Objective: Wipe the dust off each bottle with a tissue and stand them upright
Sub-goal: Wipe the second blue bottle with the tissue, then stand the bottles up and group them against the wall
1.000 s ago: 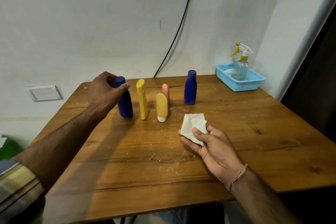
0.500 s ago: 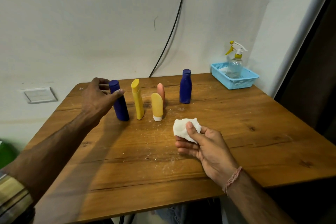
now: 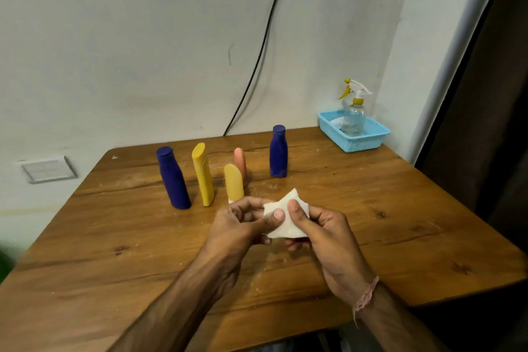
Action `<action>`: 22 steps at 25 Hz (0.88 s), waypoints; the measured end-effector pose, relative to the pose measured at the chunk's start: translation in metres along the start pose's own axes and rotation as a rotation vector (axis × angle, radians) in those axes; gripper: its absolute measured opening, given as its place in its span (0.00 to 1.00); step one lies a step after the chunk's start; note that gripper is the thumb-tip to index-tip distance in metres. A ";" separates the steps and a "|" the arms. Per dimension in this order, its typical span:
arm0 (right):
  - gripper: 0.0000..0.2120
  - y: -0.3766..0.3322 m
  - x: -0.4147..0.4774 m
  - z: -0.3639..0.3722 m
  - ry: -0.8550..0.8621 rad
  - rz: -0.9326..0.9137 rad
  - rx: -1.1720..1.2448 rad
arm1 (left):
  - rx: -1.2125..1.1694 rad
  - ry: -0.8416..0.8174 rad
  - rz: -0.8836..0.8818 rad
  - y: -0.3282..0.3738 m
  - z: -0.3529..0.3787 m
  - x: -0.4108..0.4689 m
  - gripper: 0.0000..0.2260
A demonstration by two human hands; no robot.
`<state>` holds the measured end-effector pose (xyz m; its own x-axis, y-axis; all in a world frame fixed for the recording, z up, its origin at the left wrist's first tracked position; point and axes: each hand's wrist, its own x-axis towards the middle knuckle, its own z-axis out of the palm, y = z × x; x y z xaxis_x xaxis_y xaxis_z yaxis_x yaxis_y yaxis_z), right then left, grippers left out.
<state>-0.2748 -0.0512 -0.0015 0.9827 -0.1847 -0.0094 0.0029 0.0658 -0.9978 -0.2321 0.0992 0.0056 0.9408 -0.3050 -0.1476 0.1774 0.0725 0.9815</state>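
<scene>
Several bottles stand upright near the back of the wooden table (image 3: 114, 237): a dark blue bottle (image 3: 173, 178) at the left, a tall yellow one (image 3: 203, 174), a short yellow one (image 3: 233, 183), a peach one (image 3: 240, 163) behind it, and a second dark blue bottle (image 3: 278, 151) to the right. In front of them, above the table's middle, my left hand (image 3: 243, 226) and my right hand (image 3: 320, 231) both pinch a crumpled white tissue (image 3: 285, 220) between them. Neither hand touches a bottle.
A light blue basket (image 3: 363, 137) holding a clear spray bottle (image 3: 354, 114) with a yellow trigger sits at the table's back right corner. A black cable (image 3: 257, 66) hangs down the wall behind. White dust specks lie on the tabletop.
My left hand let go of the left blue bottle, which stays upright, and came to the middle to grip the tissue. My right hand lifted the tissue slightly toward it.
</scene>
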 end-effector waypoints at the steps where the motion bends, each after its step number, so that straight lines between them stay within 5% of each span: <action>1: 0.15 -0.002 0.003 -0.007 0.012 0.007 -0.017 | -0.042 0.006 0.009 0.002 0.004 0.008 0.18; 6: 0.14 -0.020 0.040 -0.050 0.019 -0.006 0.040 | -0.070 -0.012 0.042 0.012 0.036 0.049 0.12; 13: 0.10 -0.050 0.170 -0.146 0.349 -0.014 0.090 | -0.071 0.032 -0.006 0.050 0.137 0.174 0.13; 17: 0.09 -0.060 0.250 -0.194 0.408 -0.061 -0.091 | -0.086 -0.043 -0.089 0.060 0.180 0.252 0.12; 22: 0.09 -0.047 0.339 -0.216 0.576 -0.122 -0.627 | 0.046 0.035 -0.078 0.035 0.185 0.276 0.13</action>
<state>0.0179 -0.3283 0.0286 0.7346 -0.6353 0.2383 -0.1671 -0.5097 -0.8440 -0.0198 -0.1577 0.0215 0.9344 -0.2746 -0.2268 0.2375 0.0058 0.9714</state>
